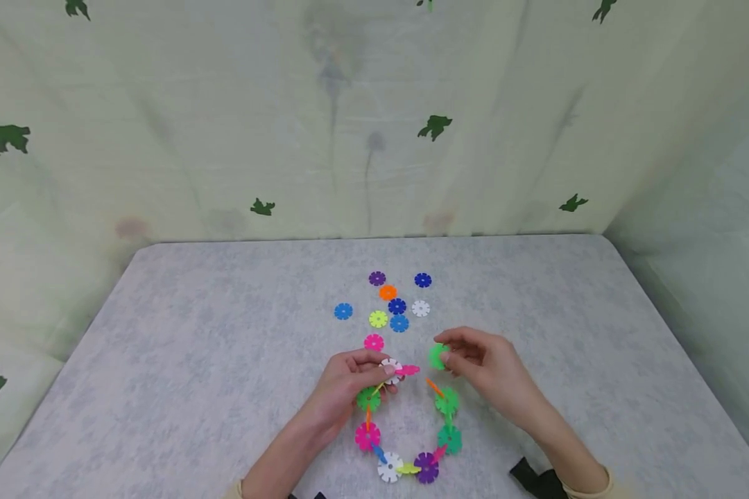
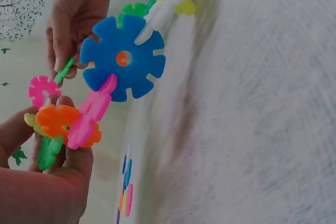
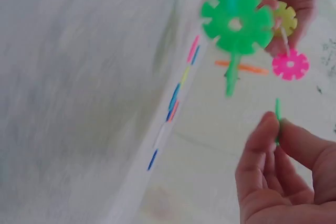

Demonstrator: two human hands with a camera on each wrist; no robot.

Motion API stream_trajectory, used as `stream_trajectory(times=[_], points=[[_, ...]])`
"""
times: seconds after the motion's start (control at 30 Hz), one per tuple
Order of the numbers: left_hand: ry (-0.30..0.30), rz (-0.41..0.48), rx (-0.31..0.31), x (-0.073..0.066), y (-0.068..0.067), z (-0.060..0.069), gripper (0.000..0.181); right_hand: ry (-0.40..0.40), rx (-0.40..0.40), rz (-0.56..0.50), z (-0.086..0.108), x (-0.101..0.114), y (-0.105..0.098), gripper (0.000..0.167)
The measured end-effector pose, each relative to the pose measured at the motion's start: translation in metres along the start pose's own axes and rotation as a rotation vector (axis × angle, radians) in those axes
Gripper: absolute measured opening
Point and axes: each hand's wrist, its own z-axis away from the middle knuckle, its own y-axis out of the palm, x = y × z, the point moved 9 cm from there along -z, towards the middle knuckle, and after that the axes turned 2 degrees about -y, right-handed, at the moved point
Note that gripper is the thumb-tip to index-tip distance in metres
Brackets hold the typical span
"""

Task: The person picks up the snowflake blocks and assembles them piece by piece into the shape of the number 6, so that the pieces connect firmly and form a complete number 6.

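The chain [image 1: 408, 469] forms a loop in front of the person, with a gap at its far right. Left hand [image 1: 343, 384]: thumb and fingers pinch the chain at the white disc [image 1: 388, 364], next to the pink end [image 1: 410, 370]. Right hand [image 1: 496, 371]: thumb and fingertips pinch the green disc [image 1: 435, 356], apart from the chain and near its orange end [image 1: 433, 387]. Loose discs [image 1: 397, 305] lie on the table [image 1: 225, 312] beyond the chain.

Possible faults:
1. Missed slot. Likely cause: the green disc, pinched near its rim, turns between the fingertips.
2. Separated joint. Likely cause: pushing force passes into neighbouring links instead of the disc being pressed.
3. Swinging or twisting of the orange end. Likely cause: neither hand steadies it.
4. Bent notch. Likely cause: pressing at an angle.
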Motion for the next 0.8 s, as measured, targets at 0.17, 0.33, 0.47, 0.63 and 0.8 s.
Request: stream_trajectory(times=[0.17, 0.33, 0.47, 0.63, 0.8], points=[[0.027, 0.01, -0.014, -0.005, -0.001, 0.001, 0.024, 0.008, -0.036, -0.105, 0.006, 0.01, 0.005, 0.018], [0.038, 0.015, -0.016, -0.008, -0.002, 0.003, 0.022, 0.015, -0.05, -0.152, 0.008, 0.012, 0.012, 0.016], [0.042, 0.002, -0.038, -0.008, -0.004, 0.004, 0.021, 0.043, -0.076, -0.15, 0.009, 0.011, 0.016, 0.014], [0.052, -0.043, -0.053, -0.009, -0.004, 0.004, 0.022, 0.006, -0.071, -0.124, 0.011, 0.015, 0.019, 0.014], [0.068, -0.091, -0.071, -0.011, -0.005, 0.005, 0.022, 0.019, -0.09, -0.14, 0.011, 0.014, 0.022, 0.012]])
